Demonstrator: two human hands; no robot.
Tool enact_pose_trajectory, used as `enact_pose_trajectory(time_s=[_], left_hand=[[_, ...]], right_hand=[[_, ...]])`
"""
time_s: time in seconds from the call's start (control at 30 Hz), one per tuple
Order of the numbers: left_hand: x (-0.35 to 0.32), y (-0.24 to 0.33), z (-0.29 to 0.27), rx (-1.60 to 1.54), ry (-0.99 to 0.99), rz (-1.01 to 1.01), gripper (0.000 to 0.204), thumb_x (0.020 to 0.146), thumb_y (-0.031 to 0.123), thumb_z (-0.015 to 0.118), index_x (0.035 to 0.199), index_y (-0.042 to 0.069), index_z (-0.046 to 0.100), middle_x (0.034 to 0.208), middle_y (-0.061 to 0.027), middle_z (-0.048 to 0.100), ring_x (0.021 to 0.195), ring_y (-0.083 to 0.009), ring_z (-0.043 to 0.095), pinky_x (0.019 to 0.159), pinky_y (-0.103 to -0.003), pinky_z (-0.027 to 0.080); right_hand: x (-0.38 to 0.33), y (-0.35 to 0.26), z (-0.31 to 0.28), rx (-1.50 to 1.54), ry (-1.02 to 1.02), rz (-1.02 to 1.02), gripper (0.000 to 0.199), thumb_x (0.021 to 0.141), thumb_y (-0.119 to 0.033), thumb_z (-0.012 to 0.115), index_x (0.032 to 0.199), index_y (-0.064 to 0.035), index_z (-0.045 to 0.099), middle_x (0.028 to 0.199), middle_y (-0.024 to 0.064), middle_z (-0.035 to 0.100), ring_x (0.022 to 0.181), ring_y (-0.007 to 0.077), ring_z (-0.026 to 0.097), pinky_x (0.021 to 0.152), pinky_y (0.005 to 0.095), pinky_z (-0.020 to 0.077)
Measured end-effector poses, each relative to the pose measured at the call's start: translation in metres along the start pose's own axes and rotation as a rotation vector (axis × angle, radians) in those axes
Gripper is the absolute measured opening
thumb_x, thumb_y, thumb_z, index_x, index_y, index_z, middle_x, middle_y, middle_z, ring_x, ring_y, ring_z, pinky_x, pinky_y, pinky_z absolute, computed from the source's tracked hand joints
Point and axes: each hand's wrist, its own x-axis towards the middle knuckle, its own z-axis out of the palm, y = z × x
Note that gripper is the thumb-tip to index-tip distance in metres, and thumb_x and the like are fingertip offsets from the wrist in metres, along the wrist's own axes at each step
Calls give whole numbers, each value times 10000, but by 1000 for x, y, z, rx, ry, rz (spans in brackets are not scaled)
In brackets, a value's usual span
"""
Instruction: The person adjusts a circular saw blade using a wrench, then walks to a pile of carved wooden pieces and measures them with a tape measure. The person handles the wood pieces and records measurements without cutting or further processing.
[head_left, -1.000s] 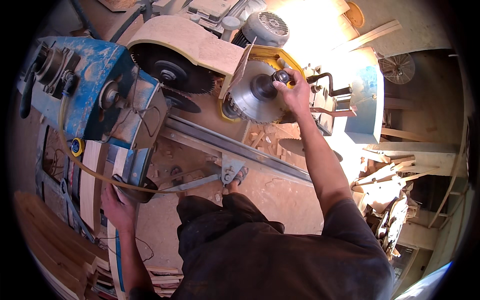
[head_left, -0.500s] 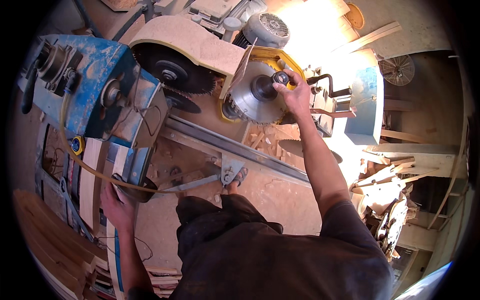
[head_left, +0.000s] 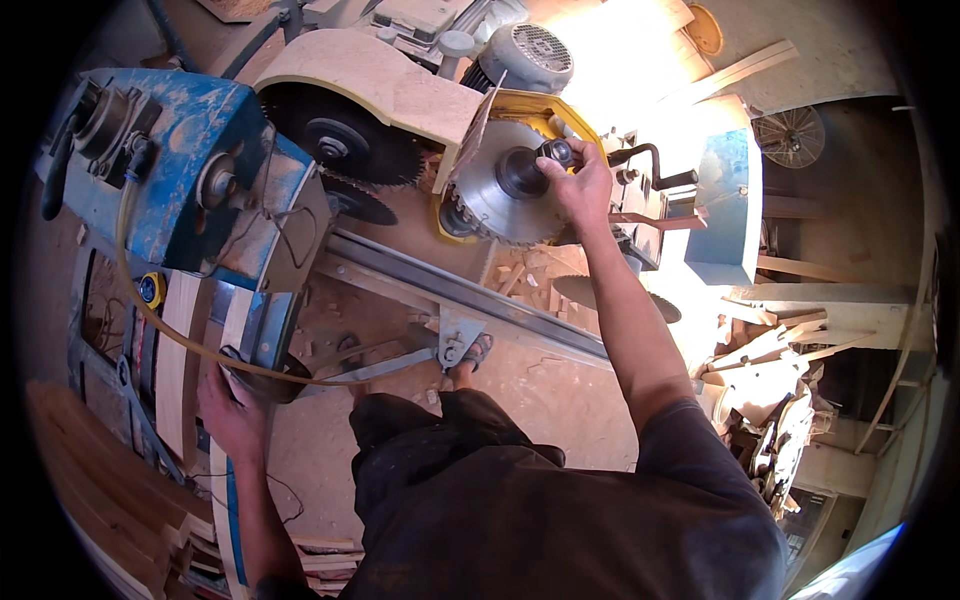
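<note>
My right hand (head_left: 585,188) reaches forward with thumb and fingers closed around a dark round nut (head_left: 557,152) at the end of a saw spindle. Behind the nut, a black flange (head_left: 520,176) sits against the face of a silver circular saw blade (head_left: 478,192). A yellow blade guard (head_left: 532,103) frames that blade. Low on the left, my left hand (head_left: 235,412) is curled at the edge of the blue machine, beside a dark metal part (head_left: 272,382). Its fingertips are partly hidden, and I cannot make out what they grip.
Left of the silver blade, a dark toothed blade (head_left: 350,140) sits under a dusty cover (head_left: 370,75). A steel rail (head_left: 470,290) crosses before me. A hose (head_left: 215,355) loops past my left hand. A crank handle (head_left: 655,165) stands right of my right hand.
The whole view has shifted slightly. My right thumb has moved a little up and around the nut, with the hand still on it. My left hand stays in place.
</note>
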Motion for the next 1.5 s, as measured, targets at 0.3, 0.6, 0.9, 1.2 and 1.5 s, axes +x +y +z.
enact_pose_trajectory(time_s=[0.3, 0.6, 0.9, 1.2, 1.5], left_hand=[[0, 5, -3, -11, -13, -32, 482, 965, 132, 555, 1443, 72, 541, 1148, -189, 627, 1078, -396, 612, 910, -492, 506], [0, 5, -3, 5, -2, -24, 458, 971, 153, 559, 1420, 62, 556, 1138, -193, 631, 1069, -393, 615, 913, -493, 501], [2, 7, -5, -10, 6, 5, 455, 972, 158, 553, 1412, 41, 557, 1195, -210, 639, 1129, -412, 603, 966, -494, 488], [4, 12, -8, -9, -31, -21, 440, 996, 172, 539, 1418, 45, 552, 1216, -211, 634, 1132, -426, 594, 962, -507, 483], [4, 8, -4, 1, 1, 12, 415, 1010, 178, 532, 1405, 54, 560, 1187, -207, 631, 1102, -426, 600, 918, -511, 495]], right_hand=[[3, -3, -5, -113, -47, -25, 505, 777, -226, 883, 1150, 30, 659, 992, 163, 756, 932, 260, 736, 862, 364, 557], [17, 24, -8, 77, -189, -4, 554, 795, -152, 851, 1274, 39, 648, 1098, 147, 766, 1009, 219, 737, 927, 337, 553], [6, 15, -10, 1, -136, -30, 538, 800, -153, 845, 1259, 35, 638, 1088, 166, 767, 1013, 252, 747, 929, 355, 561], [6, 8, -16, -121, -134, -67, 512, 817, -216, 827, 1236, 27, 662, 1073, 189, 762, 1019, 289, 742, 917, 378, 560], [22, 14, -37, -51, -349, -75, 590, 828, -112, 794, 1375, 13, 613, 1234, 209, 711, 1161, 320, 680, 1044, 397, 499]])
